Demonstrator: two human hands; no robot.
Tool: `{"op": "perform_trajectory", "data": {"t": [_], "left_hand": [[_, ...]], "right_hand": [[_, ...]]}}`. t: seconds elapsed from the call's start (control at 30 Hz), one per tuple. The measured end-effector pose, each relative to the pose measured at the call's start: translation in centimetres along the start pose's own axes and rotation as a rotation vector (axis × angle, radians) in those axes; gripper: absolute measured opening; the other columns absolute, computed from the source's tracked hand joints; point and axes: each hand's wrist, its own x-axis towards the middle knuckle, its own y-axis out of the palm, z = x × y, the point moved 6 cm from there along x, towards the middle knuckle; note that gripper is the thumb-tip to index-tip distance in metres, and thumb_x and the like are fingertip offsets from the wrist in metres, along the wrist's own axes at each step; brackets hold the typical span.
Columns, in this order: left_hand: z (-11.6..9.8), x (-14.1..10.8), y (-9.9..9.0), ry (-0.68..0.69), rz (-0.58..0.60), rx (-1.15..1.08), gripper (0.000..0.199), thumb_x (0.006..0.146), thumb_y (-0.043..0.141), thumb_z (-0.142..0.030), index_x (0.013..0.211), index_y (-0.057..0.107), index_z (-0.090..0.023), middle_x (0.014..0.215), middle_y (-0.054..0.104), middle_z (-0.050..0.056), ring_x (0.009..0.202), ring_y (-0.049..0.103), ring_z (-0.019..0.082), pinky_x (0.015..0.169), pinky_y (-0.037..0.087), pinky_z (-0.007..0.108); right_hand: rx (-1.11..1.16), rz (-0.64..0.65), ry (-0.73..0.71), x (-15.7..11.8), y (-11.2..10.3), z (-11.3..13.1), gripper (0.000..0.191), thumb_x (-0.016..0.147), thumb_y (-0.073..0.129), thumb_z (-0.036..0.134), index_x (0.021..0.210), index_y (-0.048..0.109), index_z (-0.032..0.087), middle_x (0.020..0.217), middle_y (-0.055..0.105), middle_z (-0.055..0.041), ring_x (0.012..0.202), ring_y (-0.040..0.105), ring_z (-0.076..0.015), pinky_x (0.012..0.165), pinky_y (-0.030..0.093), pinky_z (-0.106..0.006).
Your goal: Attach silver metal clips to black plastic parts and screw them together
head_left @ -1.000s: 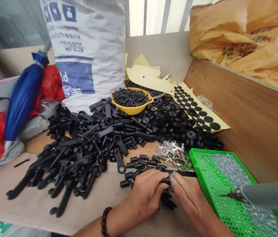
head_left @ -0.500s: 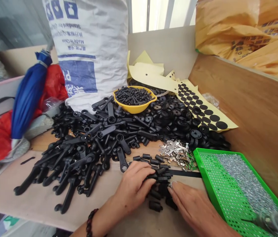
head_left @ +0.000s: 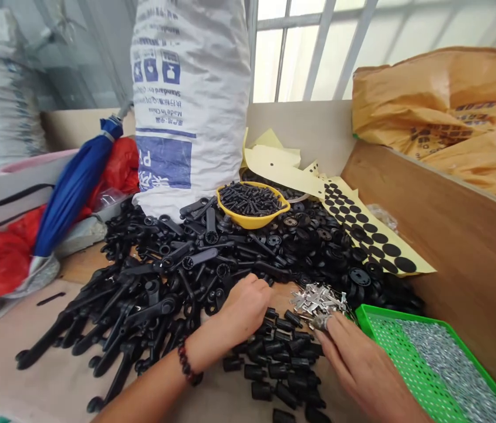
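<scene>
From head height, aimed forward and down over the table [head_left: 19, 335], close above the left hand [head_left: 243, 311] and right hand [head_left: 362, 370], with a barred window [head_left: 304, 59] at the top.

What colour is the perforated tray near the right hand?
Bright green tray, clearest in the head view.

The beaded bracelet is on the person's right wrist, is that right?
No: the beaded bracelet is on the left wrist, just behind the left hand, not on the right wrist. The head view shows it.
</scene>
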Motion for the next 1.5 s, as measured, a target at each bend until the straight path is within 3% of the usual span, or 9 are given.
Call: {"op": "perform_trajectory", "data": {"t": [0.2, 0.57, 0.8, 1.03, 1.23, 1.37, 1.5], "left_hand": [[-0.4, 2.9, 1.2, 0.132, 0.088, 0.153, 0.009, 0.083, 0.055, -0.005, 0.081, 0.061, -0.012, 0.084, 0.062, 0.006, 0.085, 0.051, 0.021, 0.065, 0.040, 0.031], [-0.5, 3.3, 3.1, 0.218, 0.044, 0.288, 0.008, 0.085, 0.060, -0.012, 0.077, 0.062, -0.013, 0.080, 0.059, 0.006, 0.083, 0.050, 0.022, 0.063, 0.034, 0.032], [-0.5, 2.8, 1.9, 0.263, 0.041, 0.258, 0.006, 0.083, 0.060, -0.009, 0.080, 0.060, -0.014, 0.082, 0.059, 0.004, 0.085, 0.050, 0.021, 0.069, 0.035, 0.032], [-0.1, 3.0, 1.5, 0.216, 0.056, 0.159, 0.010, 0.086, 0.054, -0.008, 0.080, 0.060, -0.013, 0.083, 0.060, 0.006, 0.084, 0.051, 0.021, 0.070, 0.038, 0.031], [1.7, 3.0, 0.5, 0.145, 0.056, -0.090, 0.007, 0.085, 0.057, -0.017, 0.081, 0.061, -0.014, 0.085, 0.062, 0.007, 0.085, 0.053, 0.021, 0.074, 0.042, 0.029], [3.1, 3.6, -0.2, 0.010, 0.027, -0.280, 0.004, 0.081, 0.062, -0.018, 0.082, 0.063, -0.014, 0.083, 0.065, 0.005, 0.083, 0.057, 0.019, 0.077, 0.043, 0.027], [4.6, 3.8, -0.6, -0.171, -0.030, -0.487, 0.010, 0.084, 0.057, -0.021, 0.086, 0.064, -0.015, 0.073, 0.067, 0.001, 0.068, 0.059, 0.015, 0.063, 0.042, 0.023]], "right_hand": [[-0.243, 0.105, -0.125, 1.8, 3.1, -1.5, 0.025, 0.091, 0.036, 0.013, 0.072, 0.051, 0.021, 0.077, 0.056, -0.0071, 0.070, 0.048, -0.0222, 0.059, 0.039, -0.034], [-0.282, 0.197, -0.101, 4.1, 6.4, -3.7, 0.019, 0.085, 0.046, 0.009, 0.073, 0.058, 0.019, 0.078, 0.058, -0.0063, 0.074, 0.046, -0.0216, 0.058, 0.036, -0.031], [-0.289, 0.272, -0.007, 4.7, 7.6, -5.0, 0.016, 0.084, 0.050, 0.010, 0.075, 0.060, 0.019, 0.081, 0.061, -0.0059, 0.078, 0.048, -0.0222, 0.060, 0.032, -0.030], [-0.293, 0.403, 0.008, 5.3, 8.2, -3.8, 0.017, 0.084, 0.050, 0.008, 0.080, 0.061, 0.021, 0.082, 0.063, -0.0039, 0.080, 0.053, -0.0211, 0.066, 0.029, -0.032], [-0.300, 0.500, 0.025, 6.5, 8.7, -2.8, 0.022, 0.086, 0.045, 0.006, 0.084, 0.061, 0.020, 0.085, 0.065, -0.0046, 0.082, 0.058, -0.0204, 0.068, 0.025, -0.033], [-0.300, 0.552, 0.037, 7.1, 9.1, -2.6, 0.018, 0.089, 0.045, 0.012, 0.086, 0.061, 0.020, 0.090, 0.066, -0.0065, 0.087, 0.062, -0.0220, 0.067, 0.025, -0.032], [-0.297, 0.594, 0.024, 7.6, 9.7, -2.2, 0.017, 0.091, 0.044, 0.018, 0.091, 0.061, 0.018, 0.082, 0.071, -0.0084, 0.076, 0.066, -0.0231, 0.071, 0.026, -0.034]]}}
